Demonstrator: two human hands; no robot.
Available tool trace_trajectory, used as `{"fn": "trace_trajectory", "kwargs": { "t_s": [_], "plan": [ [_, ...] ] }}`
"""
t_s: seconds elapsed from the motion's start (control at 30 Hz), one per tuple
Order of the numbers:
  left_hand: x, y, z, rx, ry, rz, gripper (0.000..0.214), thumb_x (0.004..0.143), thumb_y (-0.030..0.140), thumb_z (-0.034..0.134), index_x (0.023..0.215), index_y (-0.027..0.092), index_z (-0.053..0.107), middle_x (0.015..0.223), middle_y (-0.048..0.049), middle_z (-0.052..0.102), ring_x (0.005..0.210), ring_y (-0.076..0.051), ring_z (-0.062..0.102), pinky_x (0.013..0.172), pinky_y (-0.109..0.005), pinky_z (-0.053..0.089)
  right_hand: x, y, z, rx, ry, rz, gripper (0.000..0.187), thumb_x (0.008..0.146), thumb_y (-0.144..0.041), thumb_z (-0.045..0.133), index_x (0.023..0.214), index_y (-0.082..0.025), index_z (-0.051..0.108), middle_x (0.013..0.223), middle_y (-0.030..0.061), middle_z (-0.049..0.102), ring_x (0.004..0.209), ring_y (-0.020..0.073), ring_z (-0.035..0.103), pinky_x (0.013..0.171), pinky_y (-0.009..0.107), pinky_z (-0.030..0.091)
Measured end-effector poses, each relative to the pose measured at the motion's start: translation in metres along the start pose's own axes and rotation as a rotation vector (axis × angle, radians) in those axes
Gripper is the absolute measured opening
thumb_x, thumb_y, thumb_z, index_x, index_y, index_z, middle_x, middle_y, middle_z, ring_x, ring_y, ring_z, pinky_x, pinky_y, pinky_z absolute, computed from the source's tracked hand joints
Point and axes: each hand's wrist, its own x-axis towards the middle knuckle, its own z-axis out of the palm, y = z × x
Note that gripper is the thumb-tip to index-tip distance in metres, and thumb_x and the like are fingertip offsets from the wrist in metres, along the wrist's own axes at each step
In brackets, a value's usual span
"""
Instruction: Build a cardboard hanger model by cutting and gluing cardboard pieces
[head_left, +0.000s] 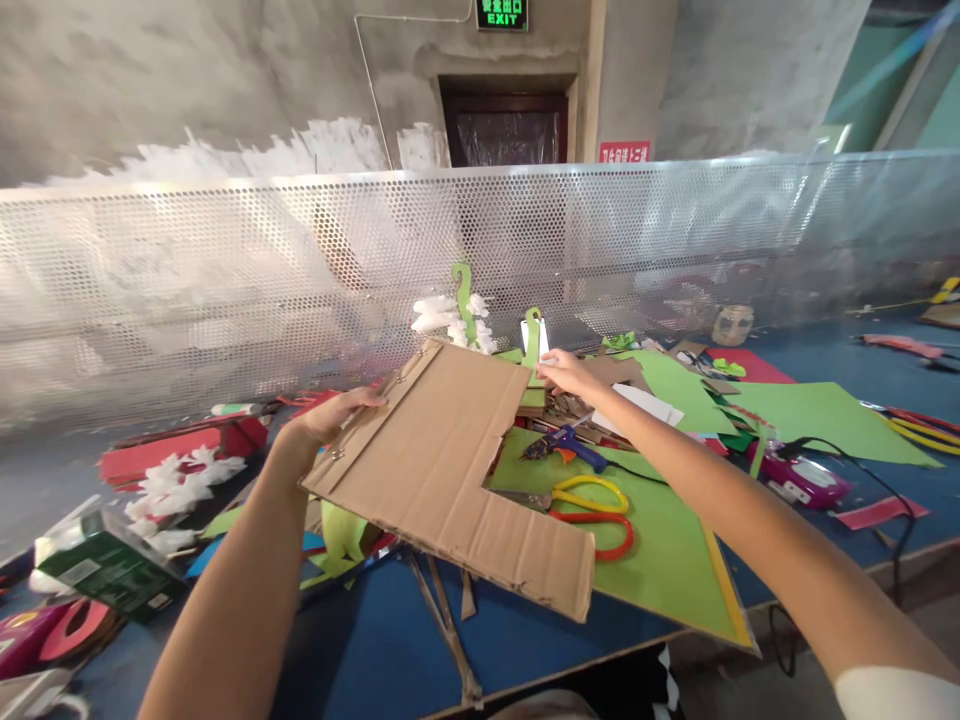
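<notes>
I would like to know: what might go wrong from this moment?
The cardboard, held by the left hand near one edge, might tilt or slip. Its lower strip overlaps the scissors in view, so it might knock them. The right arm crosses the cord of the glue gun in view and might drag it.

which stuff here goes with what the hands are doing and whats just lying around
Probably part of the job:
cardboard, in the left hand
green curl, by the right hand
glue gun, nearby
scissors, nearby

Seemingly just lying about:
dark green box, left side
purple device, right side
</notes>
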Motion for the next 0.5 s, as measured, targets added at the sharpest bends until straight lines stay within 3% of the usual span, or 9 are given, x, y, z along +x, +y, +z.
{"fn": "trace_trajectory", "kwargs": {
  "t_s": [0.1, 0.2, 0.4, 0.5],
  "plan": [
    [-0.002, -0.005, -0.016, -0.004, -0.018, 0.016, 0.043, 0.056, 0.039, 0.078, 0.089, 0.012, 0.074, 0.072, -0.0129, 0.076, 0.058, -0.036, 0.069, 0.054, -0.044, 0.058, 0.023, 0.004, 0.004, -0.057, 0.103, 0.010, 0.032, 0.080, -0.032, 0.083, 0.102, -0.018, 0.065, 0.113, 0.0164, 0.076, 0.112, 0.0325, 0.069, 0.083, 0.033, 0.056],
    [-0.003, -0.017, -0.034, -0.043, -0.056, 0.021, 0.054, 0.056, 0.039, 0.082, 0.102, 0.012, 0.074, 0.083, -0.0121, 0.079, 0.066, -0.036, 0.071, 0.062, -0.045, 0.060, 0.039, 0.004, 0.011, -0.057, 0.127, 0.028, 0.031, 0.075, -0.034, 0.087, 0.090, -0.018, 0.065, 0.096, 0.0141, 0.077, 0.104, 0.0322, 0.070, 0.082, 0.033, 0.054],
    [-0.006, -0.028, -0.043, -0.026, -0.013, -0.146, 0.049, 0.057, 0.054, 0.082, 0.085, 0.016, 0.070, 0.078, -0.0137, 0.077, 0.067, -0.040, 0.071, 0.060, -0.048, 0.059, 0.055, 0.001, 0.024, 0.080, 0.081, -0.010, 0.033, 0.073, -0.038, 0.087, 0.088, -0.015, 0.068, 0.066, 0.0053, 0.072, 0.066, 0.0190, 0.065, 0.068, 0.029, 0.052],
    [-0.008, -0.021, -0.038, 0.004, 0.032, -0.040, 0.047, 0.059, 0.052, 0.082, 0.085, 0.016, 0.068, 0.072, -0.0097, 0.074, 0.062, -0.036, 0.068, 0.056, -0.045, 0.058, 0.057, -0.002, 0.006, 0.177, 0.132, -0.072, 0.027, 0.075, -0.036, 0.083, 0.087, -0.016, 0.068, 0.071, 0.0051, 0.073, 0.067, 0.0175, 0.065, 0.067, 0.028, 0.052]
  ]
}}
